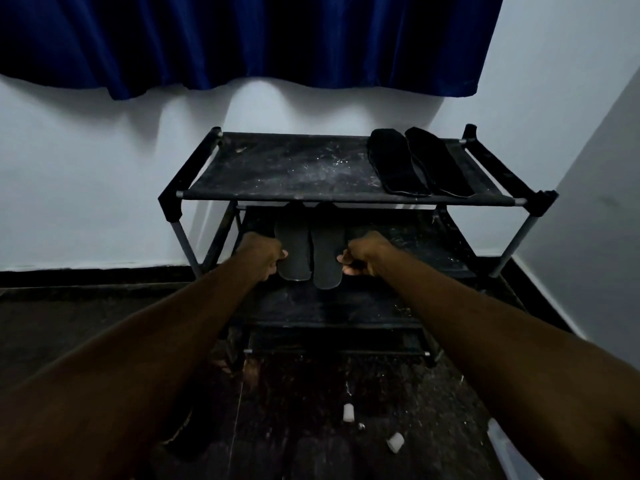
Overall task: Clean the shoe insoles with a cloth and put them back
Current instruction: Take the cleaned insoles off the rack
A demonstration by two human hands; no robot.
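Grey and thin, two insoles lie side by side on the middle shelf (398, 237) of a black shoe rack (277, 195), each taken at its outer edge. The left grip (263, 252) is clenched on the left grey insole (293, 247), and the right grip (363, 254) is clenched on the right grey insole (327, 258). The thumbs seem to lie on top with the fingers curled beneath, though the light is too dim to be sure.

Holding both by their outer edges keeps the pair flat and parallel, heels toward the person and overhanging the shelf front. Whether they are being lifted or laid down cannot be read from this.

A black pair of insoles (394, 161) rests on the right end of the dusty top shelf, the two touching along their length. They are probably parked there out of reach of the work below.

The grey insoles' toes run under the top shelf's front bar and are cut off. No cloth and no shoes are in view. The lowest shelf is lost in shadow. Small white scraps (348, 412) on the floor cannot be identified.
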